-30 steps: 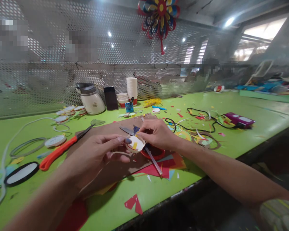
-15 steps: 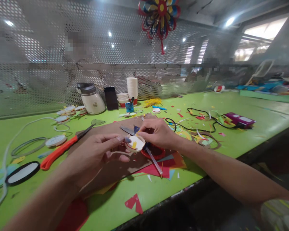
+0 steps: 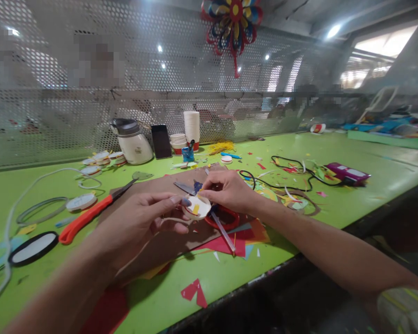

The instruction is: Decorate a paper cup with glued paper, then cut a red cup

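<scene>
Both hands pinch the little white paper disc (image 3: 197,207) just above the red lid (image 3: 226,218): left hand (image 3: 139,222) grips its edge, right hand (image 3: 230,190) pinches the far rim. Looks light, flimsy, bends easily

We are seeing an evenly bright scene, with light coming from ceiling lamps (image 3: 331,31) at upper right and small spots shining through the perforated metal screen (image 3: 160,83). A window (image 3: 383,44) at far right is blowing out to white. Soft shadows are falling toward us under the forearms onto the green table (image 3: 299,222). The wide lens is bending the edges, stretching the near arms. Patches behind the screen are showing pixelated, and the lower right corner is sinking into darkness.
</scene>
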### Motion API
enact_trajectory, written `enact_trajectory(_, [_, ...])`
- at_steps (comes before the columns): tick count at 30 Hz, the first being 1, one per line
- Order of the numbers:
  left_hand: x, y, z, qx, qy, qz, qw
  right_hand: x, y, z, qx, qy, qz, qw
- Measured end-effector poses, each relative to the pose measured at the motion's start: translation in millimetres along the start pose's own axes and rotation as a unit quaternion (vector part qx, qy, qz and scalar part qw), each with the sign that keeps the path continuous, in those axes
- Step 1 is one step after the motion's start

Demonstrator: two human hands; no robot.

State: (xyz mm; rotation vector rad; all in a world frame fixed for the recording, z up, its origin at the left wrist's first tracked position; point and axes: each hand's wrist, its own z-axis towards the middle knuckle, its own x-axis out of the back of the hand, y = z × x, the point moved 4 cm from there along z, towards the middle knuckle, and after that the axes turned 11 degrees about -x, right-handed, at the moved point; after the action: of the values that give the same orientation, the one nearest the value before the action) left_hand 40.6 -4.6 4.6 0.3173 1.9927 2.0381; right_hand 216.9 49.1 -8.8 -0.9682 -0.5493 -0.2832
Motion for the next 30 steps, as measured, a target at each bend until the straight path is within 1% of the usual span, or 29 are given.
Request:
enact_trajectory(6, [0.5, -1.9, 0.6, 0.006, -0.005, -0.003, 1.0, -3.3, 3.5, 1.1, -0.048, -0.02, 0.012, 0.999])
enact_trajectory(8, [0.3, -1.8, 0.3, 0.008, -0.001, -0.005, 1.0, -4.3, 1.1, 0.6, -0.052, -0.018, 0.018, 0.998])
enact_trajectory(15, [-2.6, 1.3, -0.4, -0.001, 0.003, -0.012, 1.0, -4.4, -10.3, -3.4, -0.03, 0.009, 0.021, 0.999])
enact_trajectory(22, [4.1, -3.6, 2.0, -0.007, 0.0, -0.019, 1.0, -4.1, -11.4, -4.6, -0.001, 0.024, 0.004, 1.0])
enact_trajectory(26, [5.6, -3.7, 0.9, -0.007, 0.007, -0.018, 1.0, -4.6, -11.0, -5.5, 0.026, 0.024, -0.008, 0.999])
enact_trajectory(30, [3.7, -2.8, 0.3, -0.009, 0.0, -0.013, 1.0, -4.6, -9.9, -6.0, 0.029, 0.018, -0.015, 0.999])
